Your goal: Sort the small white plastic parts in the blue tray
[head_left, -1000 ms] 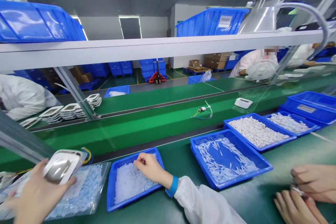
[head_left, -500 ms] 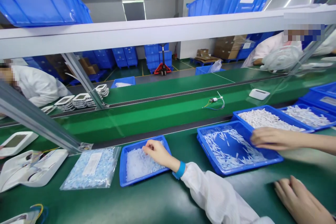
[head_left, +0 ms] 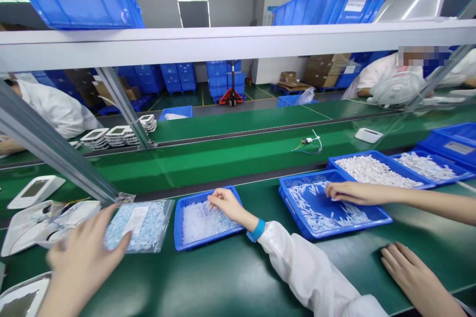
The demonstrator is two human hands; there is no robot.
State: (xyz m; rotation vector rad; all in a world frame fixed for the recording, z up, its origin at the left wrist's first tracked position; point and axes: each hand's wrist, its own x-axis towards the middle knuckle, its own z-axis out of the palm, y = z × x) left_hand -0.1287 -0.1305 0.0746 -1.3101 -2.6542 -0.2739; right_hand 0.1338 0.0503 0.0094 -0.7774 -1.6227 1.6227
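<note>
My right hand [head_left: 225, 203], in a white sleeve with a blue wristband, reaches into a small blue tray [head_left: 208, 243] of tiny clear plastic pieces. Its fingers are pinched together in the pile. My left hand [head_left: 84, 257] hovers open, fingers apart and slightly blurred, over the near edge of a clear bag of small pale parts [head_left: 147, 220]. It holds nothing. An opened white device housing with coloured wires [head_left: 37, 225] lies just left of that hand. Another housing [head_left: 18, 297] shows at the bottom left corner.
A co-worker's hand [head_left: 353, 192] reaches into a blue tray of white tubes [head_left: 297, 218]; their other hand [head_left: 412, 277] rests flat on the table. More part trays [head_left: 375, 168] stand at right. A slanted metal strut [head_left: 55, 153] crosses the left. White units [head_left: 35, 190] ride the green belt [head_left: 223, 158].
My left hand put down the white housing, left the view, and now comes in over the bag. The co-worker's hand has gone into the tube tray. My right hand stays in its tray.
</note>
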